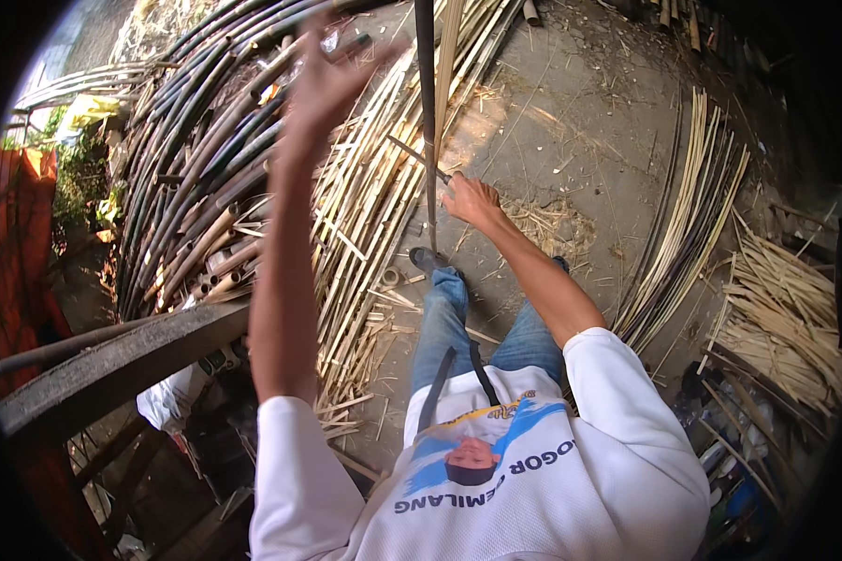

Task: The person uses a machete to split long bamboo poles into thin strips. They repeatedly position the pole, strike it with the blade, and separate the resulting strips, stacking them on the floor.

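Observation:
My right hand (472,199) is closed round the handle of a long knife (410,150), whose thin blade points up and left. The blade lies across a long bamboo pole (428,84), dark on one side, which runs from the top edge down to near my shoe. Beside it a pale split bamboo strip (449,56) meets the pole close to the blade. My left hand (327,89) is raised at the upper left, blurred by motion. Its thumb stands apart from the fingers, and I see nothing in it.
Bamboo poles (196,150) are heaped at the left, with pale split strips (365,196) along the floor beside them. More strips (688,215) lie at the right, near a pile of short slats (786,304). A wooden beam (122,360) crosses the lower left.

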### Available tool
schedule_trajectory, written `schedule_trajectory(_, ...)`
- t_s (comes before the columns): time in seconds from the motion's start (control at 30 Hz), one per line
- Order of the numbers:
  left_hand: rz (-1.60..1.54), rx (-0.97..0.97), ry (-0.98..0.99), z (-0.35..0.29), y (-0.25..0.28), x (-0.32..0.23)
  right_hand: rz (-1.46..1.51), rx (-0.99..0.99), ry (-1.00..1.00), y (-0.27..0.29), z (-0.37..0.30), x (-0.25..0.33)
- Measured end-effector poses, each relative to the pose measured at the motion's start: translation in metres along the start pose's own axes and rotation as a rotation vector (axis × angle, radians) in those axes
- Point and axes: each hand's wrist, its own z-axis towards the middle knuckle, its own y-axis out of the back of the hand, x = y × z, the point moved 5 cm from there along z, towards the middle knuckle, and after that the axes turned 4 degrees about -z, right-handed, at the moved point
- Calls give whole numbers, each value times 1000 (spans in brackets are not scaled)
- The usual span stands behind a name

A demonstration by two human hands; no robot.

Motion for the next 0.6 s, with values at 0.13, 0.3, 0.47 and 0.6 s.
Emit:
schedule_trajectory(0.13, 30, 147, 296, -40, -98, 154, -71, -137, 58, -8, 15, 3)
schedule_trajectory(0.3, -50, -248, 177, -31, -107, 202, 132, -152, 84, -27, 39, -1)
schedule_trajectory(0.47, -89, -290, 122, -18, -98, 213, 270, 73, 205, -43, 73, -3)
schedule_trajectory(0.6, -25, -222, 344, -24, -90, 206, 842, 481, 2, -54, 50, 18)
